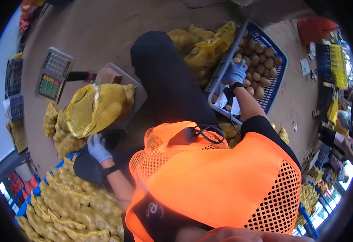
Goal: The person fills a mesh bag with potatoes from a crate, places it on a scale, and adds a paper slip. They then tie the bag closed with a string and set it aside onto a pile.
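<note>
Dirt floor; scale display (54,74) unreadable; right hand (235,71) grasps potato (237,60).

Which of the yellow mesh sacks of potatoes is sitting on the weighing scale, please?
The yellow mesh sack beside the left hand lies on the scale platform, below the scale's keypad display; the others lie on the floor.

Orange mesh vest, black trousers, pale blue gloves — black wristbands, dangling cable

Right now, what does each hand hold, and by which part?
The right hand grips a potato over the blue crate. The left hand only touches the yellow net bag, at its lower edge.
</note>
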